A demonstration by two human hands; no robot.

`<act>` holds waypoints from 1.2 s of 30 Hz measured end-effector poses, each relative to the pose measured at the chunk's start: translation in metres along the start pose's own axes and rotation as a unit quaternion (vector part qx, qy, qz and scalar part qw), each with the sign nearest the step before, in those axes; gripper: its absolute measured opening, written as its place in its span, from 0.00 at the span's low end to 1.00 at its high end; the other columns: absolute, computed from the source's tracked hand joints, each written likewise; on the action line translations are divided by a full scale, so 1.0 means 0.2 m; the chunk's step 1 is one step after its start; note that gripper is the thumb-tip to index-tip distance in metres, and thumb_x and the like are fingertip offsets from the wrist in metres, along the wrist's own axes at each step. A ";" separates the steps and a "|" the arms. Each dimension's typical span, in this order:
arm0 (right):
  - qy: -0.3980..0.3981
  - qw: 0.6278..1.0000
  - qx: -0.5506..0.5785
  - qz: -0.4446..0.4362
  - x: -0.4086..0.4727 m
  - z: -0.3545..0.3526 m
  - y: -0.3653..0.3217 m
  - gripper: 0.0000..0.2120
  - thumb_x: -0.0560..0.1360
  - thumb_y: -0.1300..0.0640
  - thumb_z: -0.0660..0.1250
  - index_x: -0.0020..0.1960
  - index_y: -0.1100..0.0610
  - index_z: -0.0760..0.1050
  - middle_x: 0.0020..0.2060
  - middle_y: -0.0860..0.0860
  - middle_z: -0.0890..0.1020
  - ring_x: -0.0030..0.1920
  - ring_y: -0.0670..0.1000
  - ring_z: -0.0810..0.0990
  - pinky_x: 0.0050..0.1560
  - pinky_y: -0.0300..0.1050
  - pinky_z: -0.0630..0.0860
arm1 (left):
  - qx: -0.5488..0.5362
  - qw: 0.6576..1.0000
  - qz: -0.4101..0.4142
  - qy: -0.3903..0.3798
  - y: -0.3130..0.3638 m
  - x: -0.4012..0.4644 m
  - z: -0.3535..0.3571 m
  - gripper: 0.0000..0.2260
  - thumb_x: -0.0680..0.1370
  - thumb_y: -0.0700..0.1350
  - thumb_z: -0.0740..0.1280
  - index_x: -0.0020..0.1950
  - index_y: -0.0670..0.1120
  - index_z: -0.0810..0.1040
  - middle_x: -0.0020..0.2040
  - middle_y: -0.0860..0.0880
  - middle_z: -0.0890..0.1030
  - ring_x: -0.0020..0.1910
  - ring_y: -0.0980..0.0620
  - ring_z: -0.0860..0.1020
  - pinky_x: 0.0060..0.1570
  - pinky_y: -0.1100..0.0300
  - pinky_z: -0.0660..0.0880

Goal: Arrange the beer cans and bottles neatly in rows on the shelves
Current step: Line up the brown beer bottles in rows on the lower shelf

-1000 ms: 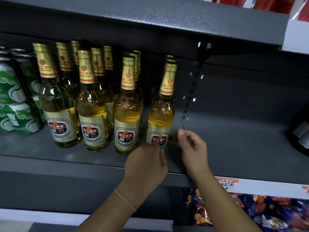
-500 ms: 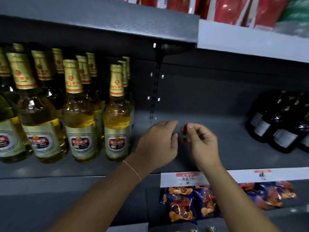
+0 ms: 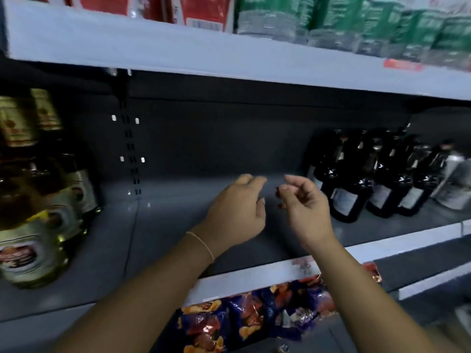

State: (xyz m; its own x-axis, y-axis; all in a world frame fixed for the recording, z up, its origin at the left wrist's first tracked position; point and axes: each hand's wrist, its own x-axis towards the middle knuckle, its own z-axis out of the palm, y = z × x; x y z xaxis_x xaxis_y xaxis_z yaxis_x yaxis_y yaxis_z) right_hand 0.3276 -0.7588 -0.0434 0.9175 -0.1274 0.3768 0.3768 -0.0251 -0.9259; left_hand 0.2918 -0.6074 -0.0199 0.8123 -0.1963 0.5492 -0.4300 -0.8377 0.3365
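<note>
Both hands (image 3: 270, 207) loosely curled, empty; golden bottles (image 3: 33, 200) labels blurred, seemingly unreadable.

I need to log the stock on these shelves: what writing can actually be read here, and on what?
None is legible; motion blur smears it all.
Amber bottles: red-and-gold labels, unreadable.
Dark bottles: pale labels, unreadable.
Red shelf tag: unreadable.
Snack bags: print unreadable.
</note>
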 end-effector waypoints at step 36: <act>0.108 0.975 -0.190 -0.040 0.60 -0.86 0.22 0.09 0.74 0.53 0.71 0.52 0.53 0.77 0.40 0.65 0.82 0.37 0.66 0.80 0.43 0.59 0.81 | -0.072 0.991 -0.011 -0.108 0.39 0.47 0.65 0.16 0.76 0.42 0.63 0.64 0.41 0.72 0.60 0.42 0.76 0.56 0.41 0.76 0.53 0.45 0.76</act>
State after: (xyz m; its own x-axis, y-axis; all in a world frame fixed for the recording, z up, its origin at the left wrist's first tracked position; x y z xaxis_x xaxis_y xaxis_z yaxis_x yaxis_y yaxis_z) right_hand 0.4326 -0.9462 -0.0428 0.8235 -0.3140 0.4725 0.3349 -0.4031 -0.8517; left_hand 0.3852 -0.7563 -0.0413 0.8807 -0.2971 0.3690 -0.4509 -0.7648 0.4602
